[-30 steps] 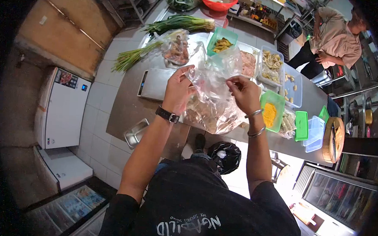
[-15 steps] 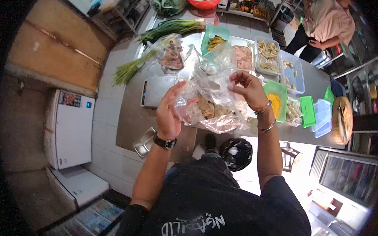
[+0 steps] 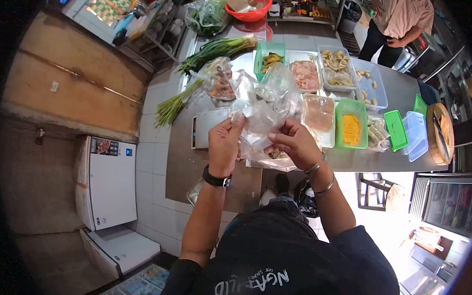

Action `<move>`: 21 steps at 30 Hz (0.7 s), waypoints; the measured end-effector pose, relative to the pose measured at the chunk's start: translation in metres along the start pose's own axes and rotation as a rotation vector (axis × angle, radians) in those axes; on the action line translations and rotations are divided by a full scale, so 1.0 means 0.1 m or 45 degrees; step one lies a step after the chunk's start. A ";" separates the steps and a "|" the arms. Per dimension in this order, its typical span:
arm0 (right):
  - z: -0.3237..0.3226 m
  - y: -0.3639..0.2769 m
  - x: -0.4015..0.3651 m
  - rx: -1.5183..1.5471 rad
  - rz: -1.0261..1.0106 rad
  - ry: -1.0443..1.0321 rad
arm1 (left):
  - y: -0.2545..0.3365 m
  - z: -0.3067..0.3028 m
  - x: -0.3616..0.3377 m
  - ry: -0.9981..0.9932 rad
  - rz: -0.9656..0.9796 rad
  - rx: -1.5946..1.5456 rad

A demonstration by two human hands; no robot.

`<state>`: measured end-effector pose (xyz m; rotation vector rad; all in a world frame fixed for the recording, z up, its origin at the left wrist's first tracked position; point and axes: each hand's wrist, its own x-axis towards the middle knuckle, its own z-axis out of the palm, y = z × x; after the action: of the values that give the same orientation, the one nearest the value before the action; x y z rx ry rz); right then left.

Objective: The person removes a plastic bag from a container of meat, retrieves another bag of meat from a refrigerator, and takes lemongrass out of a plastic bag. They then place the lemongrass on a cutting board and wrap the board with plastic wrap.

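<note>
A clear plastic bag point(image 3: 261, 122) is stretched between my two hands over the near edge of the table. My left hand point(image 3: 225, 146) pinches its left side between thumb and fingers. On the other side, my right hand point(image 3: 297, 145) grips the plastic with its fingertips pressed together. More crumpled plastic and some brownish food lie under my hands, partly hidden. Just right of the bag is a tray of pale pink meat point(image 3: 319, 113). Beside my left hand stands a flat metal-topped scale point(image 3: 210, 128).
Behind are spring onions point(image 3: 218, 52), bagged meat point(image 3: 222, 84) and a tray of minced meat point(image 3: 305, 75). A green tub of yellow food point(image 3: 352, 129), green lids point(image 3: 395, 130) and a round chopping board with a knife point(image 3: 440, 135) are on the right. Another person point(image 3: 401, 23) stands across the table.
My left hand has gone from spread against the bag to pinching it. My right hand has come lower and closer to the left. The camera view has shifted, uncovering the pink meat tray.
</note>
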<state>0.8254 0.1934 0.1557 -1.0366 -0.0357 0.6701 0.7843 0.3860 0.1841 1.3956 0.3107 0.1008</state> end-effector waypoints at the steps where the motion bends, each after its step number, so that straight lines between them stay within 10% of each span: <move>1: -0.01 0.00 -0.05 -0.088 -0.001 -0.052 | 0.05 -0.03 0.00 -0.041 -0.068 0.040; 8: 0.00 -0.04 -0.02 -0.335 -0.296 0.056 | 0.03 -0.03 0.05 -0.430 0.229 0.432; 21: -0.09 0.03 0.00 -0.207 -0.254 0.252 | 0.10 0.00 -0.04 -0.211 0.003 0.258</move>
<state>0.8266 0.1873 0.1494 -1.2337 -0.0212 0.3862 0.7816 0.3870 0.1945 1.5941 0.1848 -0.0459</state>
